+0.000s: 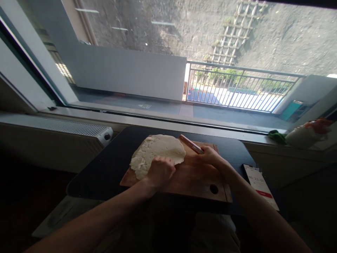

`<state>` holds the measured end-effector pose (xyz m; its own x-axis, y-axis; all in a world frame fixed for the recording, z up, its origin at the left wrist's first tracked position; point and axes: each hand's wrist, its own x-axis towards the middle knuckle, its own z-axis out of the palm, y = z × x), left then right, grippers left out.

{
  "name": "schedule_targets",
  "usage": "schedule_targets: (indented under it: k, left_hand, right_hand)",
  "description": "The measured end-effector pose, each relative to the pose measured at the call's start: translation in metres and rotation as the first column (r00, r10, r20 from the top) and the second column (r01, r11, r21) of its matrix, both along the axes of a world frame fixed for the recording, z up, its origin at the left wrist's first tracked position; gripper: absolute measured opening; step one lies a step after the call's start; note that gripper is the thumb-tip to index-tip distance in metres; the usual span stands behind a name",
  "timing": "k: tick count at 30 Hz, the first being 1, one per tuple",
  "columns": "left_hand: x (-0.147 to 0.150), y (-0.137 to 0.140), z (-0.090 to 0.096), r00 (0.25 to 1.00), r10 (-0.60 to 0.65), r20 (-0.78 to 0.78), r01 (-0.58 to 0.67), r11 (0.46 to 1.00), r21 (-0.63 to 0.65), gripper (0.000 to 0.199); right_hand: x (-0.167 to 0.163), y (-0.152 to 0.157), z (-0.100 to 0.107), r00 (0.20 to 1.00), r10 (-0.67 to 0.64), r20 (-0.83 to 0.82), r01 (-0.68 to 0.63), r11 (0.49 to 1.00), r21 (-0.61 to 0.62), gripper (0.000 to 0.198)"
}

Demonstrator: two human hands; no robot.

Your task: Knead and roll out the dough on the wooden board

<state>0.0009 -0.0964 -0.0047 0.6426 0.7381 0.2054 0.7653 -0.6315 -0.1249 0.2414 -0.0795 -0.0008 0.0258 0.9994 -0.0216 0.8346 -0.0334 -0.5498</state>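
A flattened sheet of pale dough [160, 147], with a ragged left edge, lies on the left part of a wooden cutting board [195, 179]. My left hand [161, 168] is closed in a fist at the dough's near edge; its palm side is hidden, so I cannot tell whether anything is inside. Over the board's right side, my right hand [210, 155] grips one end of a slim, reddish-brown rolling pin [190, 143]. The pin slants up and left, its far end close to the dough's right edge.
The board rests on a dark table [105, 168]. A lit phone [259, 184] lies by my right forearm. Behind the table are a window sill [158, 123] and, to the left, a radiator [65, 135]. A pale pot [302, 135] and green cloth [277, 137] sit at right.
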Motion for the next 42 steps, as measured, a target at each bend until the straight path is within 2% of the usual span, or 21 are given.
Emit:
schedule_targets:
  k: [4,7,11,13,16,18,20,23,25,27,29,31,33,34,36,39,42]
  left_hand:
    - [0.020,-0.009,-0.005,0.989,-0.090,0.120,0.092,0.996,-0.006,0.025]
    - [0.035,-0.020,-0.016,0.979,-0.135,0.152,0.145,0.988,-0.052,0.026]
    - [0.032,-0.029,-0.022,0.950,-0.123,0.287,0.163,0.979,-0.121,0.026]
    - [0.020,-0.030,-0.023,0.930,-0.116,0.348,0.171,0.976,-0.131,0.027]
    - [0.000,-0.029,-0.028,0.908,-0.114,0.403,0.161,0.983,-0.084,0.023]
    - [-0.010,-0.028,-0.030,0.902,-0.135,0.410,0.177,0.982,-0.064,0.024]
    - [-0.016,-0.026,-0.032,0.904,-0.154,0.399,0.193,0.979,-0.060,0.024]
    - [-0.020,-0.025,-0.032,0.911,-0.154,0.382,0.189,0.980,-0.057,0.023]
    - [-0.021,-0.026,-0.033,0.913,-0.150,0.379,0.184,0.981,-0.054,0.022]
    - [-0.021,-0.027,-0.033,0.910,-0.149,0.388,0.182,0.982,-0.048,0.022]
    - [-0.020,-0.028,-0.034,0.904,-0.144,0.402,0.178,0.983,-0.047,0.023]
    - [-0.021,-0.030,-0.036,0.901,-0.138,0.412,0.175,0.983,-0.055,0.024]
    - [-0.021,-0.031,-0.038,0.898,-0.129,0.420,0.170,0.984,-0.061,0.025]
    - [-0.021,-0.032,-0.040,0.895,-0.127,0.427,0.167,0.984,-0.057,0.024]
    - [-0.020,-0.032,-0.044,0.884,-0.127,0.449,0.161,0.986,-0.038,0.023]
    - [-0.018,-0.033,-0.047,0.858,-0.131,0.497,0.151,0.989,0.000,0.021]
    - [-0.017,-0.034,-0.046,0.843,-0.132,0.522,0.150,0.989,0.008,0.021]
  right_hand:
    - [-0.003,0.005,0.005,0.991,0.022,0.134,-0.037,0.994,0.107,0.042]
    - [-0.002,0.005,0.005,0.969,0.059,0.238,-0.096,0.984,0.147,0.038]
    - [0.001,0.002,0.005,0.930,0.200,0.309,-0.208,0.978,-0.009,0.028]
    - [-0.006,0.007,0.008,0.935,0.157,0.318,-0.167,0.986,0.006,0.035]
    - [-0.033,0.029,0.006,0.959,0.010,0.285,-0.059,0.985,0.162,0.043]
    - [-0.053,0.047,-0.001,0.960,-0.027,0.277,-0.034,0.977,0.212,0.044]
    - [-0.069,0.057,-0.011,0.961,-0.047,0.274,-0.010,0.979,0.201,0.047]
    - [-0.081,0.046,-0.026,0.964,-0.003,0.266,-0.034,0.990,0.134,0.052]
    - [-0.082,0.034,-0.032,0.954,0.065,0.294,-0.111,0.984,0.143,0.053]
    - [-0.078,0.035,-0.031,0.939,0.074,0.334,-0.147,0.969,0.197,0.051]
    - [-0.070,0.053,-0.026,0.938,0.004,0.347,-0.089,0.969,0.229,0.050]
    - [-0.063,0.075,-0.020,0.935,-0.105,0.339,0.028,0.974,0.224,0.049]
    - [-0.062,0.084,-0.020,0.930,-0.165,0.329,0.096,0.972,0.215,0.048]
    - [-0.064,0.080,-0.022,0.932,-0.156,0.327,0.086,0.972,0.221,0.048]
    - [-0.072,0.060,-0.029,0.938,-0.072,0.339,-0.018,0.967,0.256,0.049]
    - [-0.081,0.037,-0.036,0.922,-0.008,0.387,-0.133,0.933,0.336,0.049]
    - [-0.075,0.057,-0.030,0.924,-0.096,0.369,-0.027,0.949,0.313,0.050]
